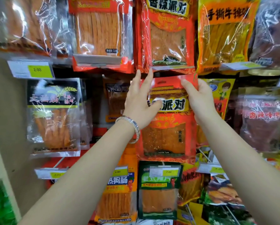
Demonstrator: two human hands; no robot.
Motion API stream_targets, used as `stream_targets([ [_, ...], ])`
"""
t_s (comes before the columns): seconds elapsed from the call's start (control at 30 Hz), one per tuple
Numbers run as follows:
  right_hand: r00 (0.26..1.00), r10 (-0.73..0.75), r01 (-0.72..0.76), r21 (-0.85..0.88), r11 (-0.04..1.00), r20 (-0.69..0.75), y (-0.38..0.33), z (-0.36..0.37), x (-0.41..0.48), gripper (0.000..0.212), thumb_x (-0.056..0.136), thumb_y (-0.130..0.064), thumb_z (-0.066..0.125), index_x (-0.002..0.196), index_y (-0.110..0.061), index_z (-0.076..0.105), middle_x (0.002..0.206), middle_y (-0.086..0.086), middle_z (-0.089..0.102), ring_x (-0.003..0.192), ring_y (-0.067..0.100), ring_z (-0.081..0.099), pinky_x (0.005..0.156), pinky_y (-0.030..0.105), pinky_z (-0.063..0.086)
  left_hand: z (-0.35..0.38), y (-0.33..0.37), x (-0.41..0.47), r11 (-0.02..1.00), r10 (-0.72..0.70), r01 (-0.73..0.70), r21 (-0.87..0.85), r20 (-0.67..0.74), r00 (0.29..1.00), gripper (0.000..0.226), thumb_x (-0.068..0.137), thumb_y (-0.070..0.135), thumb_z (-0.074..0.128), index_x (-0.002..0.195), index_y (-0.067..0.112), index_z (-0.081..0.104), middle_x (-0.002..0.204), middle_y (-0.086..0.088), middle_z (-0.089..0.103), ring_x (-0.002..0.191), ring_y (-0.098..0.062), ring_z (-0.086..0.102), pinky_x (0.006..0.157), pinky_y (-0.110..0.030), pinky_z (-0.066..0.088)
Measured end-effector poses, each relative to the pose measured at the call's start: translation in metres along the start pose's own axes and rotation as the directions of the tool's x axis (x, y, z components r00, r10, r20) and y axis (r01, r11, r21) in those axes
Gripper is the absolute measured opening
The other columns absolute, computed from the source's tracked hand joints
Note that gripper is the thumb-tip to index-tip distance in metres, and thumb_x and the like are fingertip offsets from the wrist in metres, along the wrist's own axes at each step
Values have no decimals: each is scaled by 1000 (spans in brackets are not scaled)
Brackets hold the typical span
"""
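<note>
A red snack packet [167,127] with black Chinese lettering on a yellow band hangs at the middle of a shop display. My right hand [199,98] grips its upper right corner, thumb on the front. My left hand [141,101], with a silver bracelet on the wrist, lies across the packet's upper left part. Its fingers are straight and reach up to the bottom edge of a matching red packet [166,34] hanging above. The thumb presses the yellow band.
Snack packets hang all around on pegs: a black-topped one [53,117] at left, an orange one [223,33] at upper right, a green one [159,190] below. Yellow price tags [37,69] stick out from the peg ends. A pale wall stands at far left.
</note>
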State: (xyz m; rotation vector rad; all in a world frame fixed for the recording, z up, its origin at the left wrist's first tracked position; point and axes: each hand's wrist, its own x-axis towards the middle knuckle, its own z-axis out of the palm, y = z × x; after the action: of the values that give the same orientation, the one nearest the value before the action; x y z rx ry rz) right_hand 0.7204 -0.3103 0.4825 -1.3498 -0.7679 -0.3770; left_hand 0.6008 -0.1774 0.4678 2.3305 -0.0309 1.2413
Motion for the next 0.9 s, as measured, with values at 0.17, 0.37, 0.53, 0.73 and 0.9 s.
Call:
stream_targets([
  [0.17,999,2,-5,-60,998,-52,-3,4,17,13,86,-33,59,75,-28,60,76,-10,60,69,6,54,66,28,42,4,2,1,999,-3,1,-41,-41,999,82,86,29,59,147,42,5,158,6,-7,145,-17,-3,108,-35,5],
  [0.37,995,65,-71,-85,994,-80,18,0,23,14,87,-36,61,75,-29,62,74,-15,60,72,5,54,67,25,41,7,-7,3,995,13,-20,-102,-68,998,82,85,27,59,145,48,7,158,11,-2,144,-13,1,108,-33,10],
  [0.53,983,-21,-29,-270,962,-181,47,4,13,53,86,-38,65,128,-11,47,117,3,59,95,14,57,85,23,45,29,-35,-9,999,23,-23,41,-5,1000,84,84,33,57,147,43,3,158,6,-2,145,-17,2,113,-38,12],
  [0.73,909,-413,308,-581,754,-54,89,21,-34,80,80,-7,68,146,-12,25,142,21,34,130,29,34,106,33,36,61,-93,-42,934,-170,76,349,249,954,83,84,35,58,147,42,4,155,9,-22,145,-19,-13,116,-49,14],
  [0.9,868,-452,374,-870,322,205,132,25,-56,68,78,-14,72,141,-13,45,149,21,34,138,43,30,107,54,31,73,-112,-55,899,-146,-33,436,371,917,82,85,36,55,147,42,1,138,15,-45,142,-19,-22,117,-48,9],
])
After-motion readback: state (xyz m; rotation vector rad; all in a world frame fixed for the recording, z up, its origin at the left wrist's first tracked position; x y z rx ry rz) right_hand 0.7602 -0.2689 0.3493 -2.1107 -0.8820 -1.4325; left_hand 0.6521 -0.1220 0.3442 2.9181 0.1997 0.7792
